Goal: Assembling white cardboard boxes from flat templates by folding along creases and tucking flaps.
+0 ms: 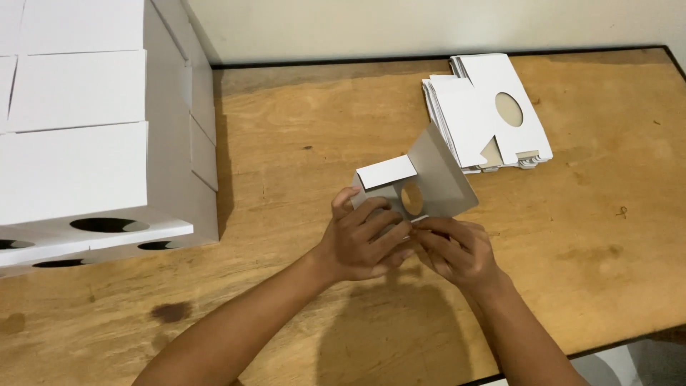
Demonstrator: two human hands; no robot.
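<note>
Carton blank (pixel 429 179): half-folded, with a round hole, held above the wooden table (pixel 300 143).
Left hand (pixel 361 243): fingers curled, gripping its lower edge.
Right hand (pixel 457 250): fingertips pinching the same edge.

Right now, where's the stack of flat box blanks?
In the head view, the flat stack lies at the table's far right, beyond the half-folded box that both hands hold.

The half-folded box (pixel 414 186) is in the middle of the tabletop (pixel 300 136), held up by the left hand (pixel 361 243) and the right hand (pixel 454 250). Behind it to the right lies a pile of flat boxes (pixel 489 114). Far left stands a stack of folded boxes (pixel 93 136).
</note>
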